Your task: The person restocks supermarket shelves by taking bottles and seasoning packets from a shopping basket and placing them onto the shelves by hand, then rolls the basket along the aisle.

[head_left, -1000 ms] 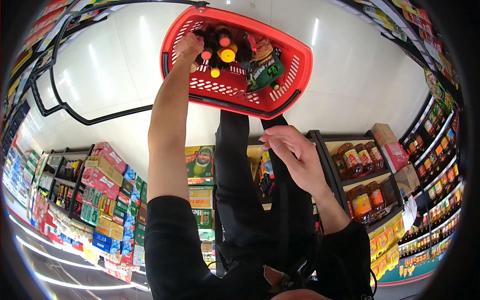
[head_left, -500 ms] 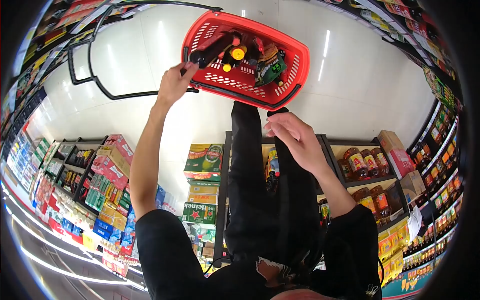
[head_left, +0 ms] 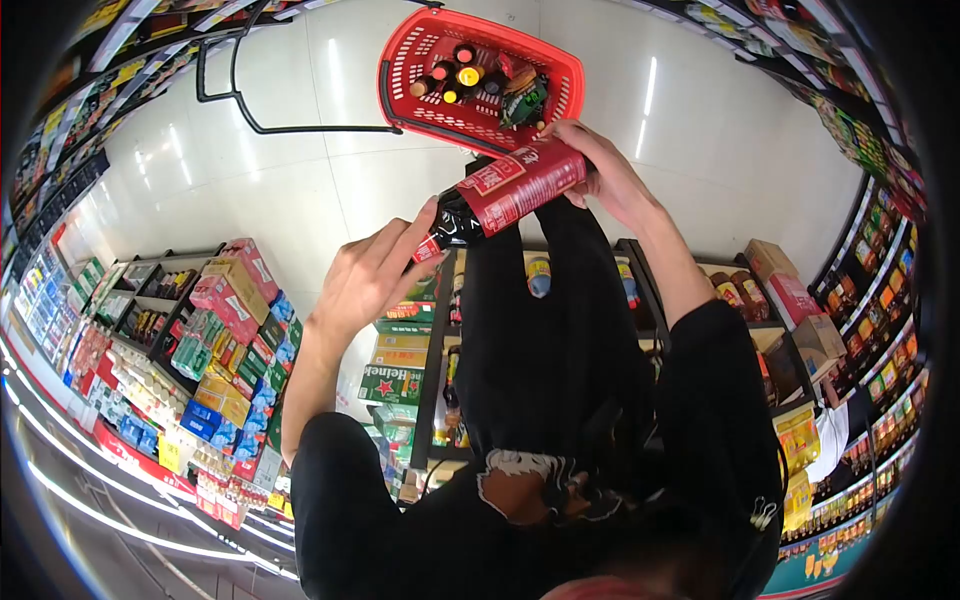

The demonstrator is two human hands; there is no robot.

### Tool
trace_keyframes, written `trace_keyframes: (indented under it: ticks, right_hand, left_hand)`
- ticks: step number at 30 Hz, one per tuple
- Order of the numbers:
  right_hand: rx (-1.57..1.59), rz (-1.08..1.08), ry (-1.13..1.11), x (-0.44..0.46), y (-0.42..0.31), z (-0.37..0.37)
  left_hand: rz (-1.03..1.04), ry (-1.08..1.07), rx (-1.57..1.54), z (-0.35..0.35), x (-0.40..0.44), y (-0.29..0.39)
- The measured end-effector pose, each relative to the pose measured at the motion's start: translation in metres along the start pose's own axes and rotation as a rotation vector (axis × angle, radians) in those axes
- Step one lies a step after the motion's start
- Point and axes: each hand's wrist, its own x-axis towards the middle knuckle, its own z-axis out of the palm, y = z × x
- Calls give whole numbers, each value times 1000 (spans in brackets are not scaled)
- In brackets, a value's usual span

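A dark bottle with a red label is tilted in front of my body, its neck toward the lower left. My right hand is wrapped round its base end. My left hand is at the red-wrapped neck, fingers along it. Beyond the bottle, the red shopping basket rests on the floor. Inside the basket, several capped bottles stand close together, with red, yellow and dark caps. A green package lies at their right.
The basket's black handle extends to the left over the pale tiled floor. Stacked drink cartons and shelves with large bottles are near my legs. Stocked shelves curve along the right side.
My left hand has come back from the dark bottle at the basket's left end. My right hand, empty before, now holds the red-labelled bottle too. The basket appears higher and smaller in view.
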Motion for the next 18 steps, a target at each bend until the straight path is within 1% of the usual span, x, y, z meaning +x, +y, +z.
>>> trace_keyframes:
  ticks: [1, 3, 4, 5, 6, 8, 12, 14, 15, 17, 18]
  right_hand:
    - [-4, -5, 2, -15, -3, 2]
    - [-117, -99, -16, -43, -10, 4]
    - [-140, -155, -31, -57, -16, 7]
    - [-143, -166, -39, -72, -22, 10]
    - [-268, -296, -20, -86, -26, 13]
    - [-479, -605, 4, -99, -26, 12]
    - [-403, -650, -57, -131, -35, 26]
    - [-324, -734, -120, -140, -36, 32]
    - [-324, -736, -123, -145, -35, 32]
    - [-325, -842, -146, -147, -37, 32]
    - [-325, -849, -151, -149, -37, 34]
  left_hand:
    - [44, -13, 74, -6, -7, 12]
    - [47, 18, 63, -11, -20, 32]
    - [10, 73, -28, -13, -24, 41]
    - [-30, 127, -118, -14, -29, 50]
    - [-31, 134, -108, -16, -35, 61]
    - [-252, 121, -296, -20, -42, 79]
    - [-232, 127, -269, -28, -52, 95]
    - [-270, 94, -117, -39, -55, 105]
    - [-272, 97, -115, -42, -58, 111]
    - [-237, 200, -8, -48, -59, 118]
    - [-162, 264, 44, -50, -61, 121]
